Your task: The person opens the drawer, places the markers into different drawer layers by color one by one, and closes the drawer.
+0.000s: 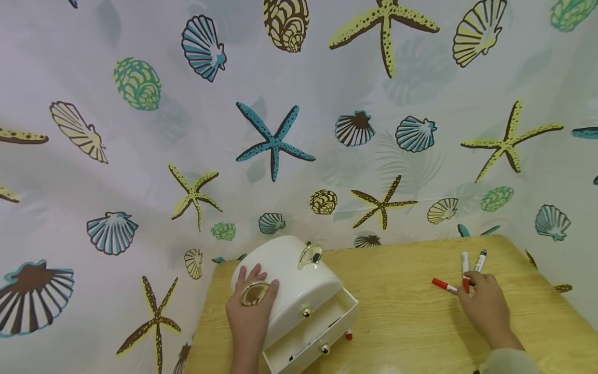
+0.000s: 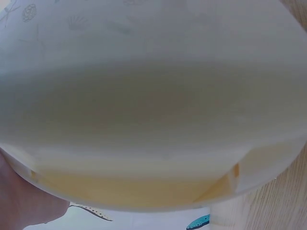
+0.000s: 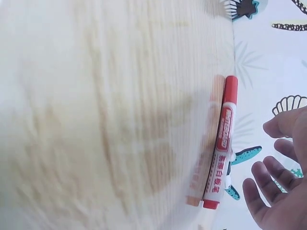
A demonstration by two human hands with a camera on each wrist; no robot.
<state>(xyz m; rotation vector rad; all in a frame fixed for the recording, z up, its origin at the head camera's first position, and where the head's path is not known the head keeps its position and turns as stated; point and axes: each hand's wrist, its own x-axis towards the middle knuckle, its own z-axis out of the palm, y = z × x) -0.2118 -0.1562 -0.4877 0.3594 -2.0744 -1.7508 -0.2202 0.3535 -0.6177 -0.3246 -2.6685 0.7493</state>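
My left hand (image 1: 249, 311) rests on the rounded top of a white drawer box (image 1: 285, 265), thumb and fingers spread around a gold oval fitting (image 1: 254, 293). Below the lid, the box's lower drawer (image 1: 338, 317) is pulled out, with a slim dark-tipped item lying inside. At the right of the table, my right hand (image 1: 488, 309) is beside several whiteboard markers. A red-capped marker (image 1: 444, 284) lies by its fingertips, and a black-capped marker (image 1: 481, 259) lies just beyond. The right wrist view shows a red marker (image 3: 223, 139) apart from loosely bent fingers (image 3: 268, 179).
A red-ended item (image 1: 349, 334) sticks out from beside the drawer on the wooden table (image 1: 397, 291). A second gold handle (image 1: 310, 255) stands on the box top. Behind the table hangs a curtain (image 1: 299, 197) printed with shells and starfish.
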